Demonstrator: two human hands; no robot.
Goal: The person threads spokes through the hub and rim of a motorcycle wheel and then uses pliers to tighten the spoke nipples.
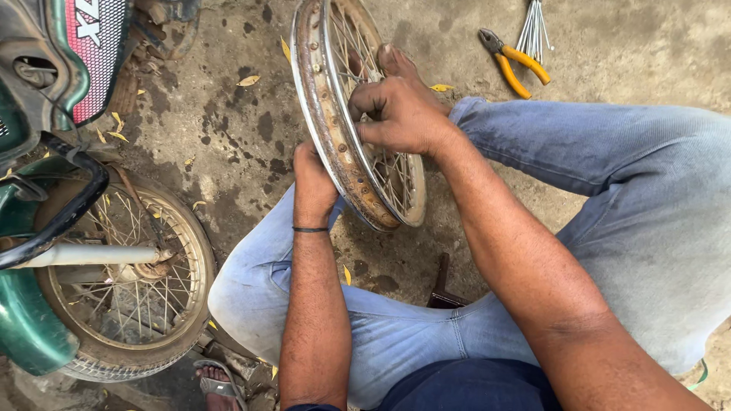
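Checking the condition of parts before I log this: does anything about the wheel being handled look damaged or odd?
Yes. The bare spoked rim held upright between the left hand and right hand is rusty and pitted along its edge and carries no tyre. The ground beneath is blotched with dark stains and scattered yellow leaves.

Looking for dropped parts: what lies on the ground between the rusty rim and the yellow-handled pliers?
In the head view, one yellow leaf on bare concrete between rim and pliers.

One head-worn camera looks steeply down, close over the lap and concrete floor (pixel 624 46).
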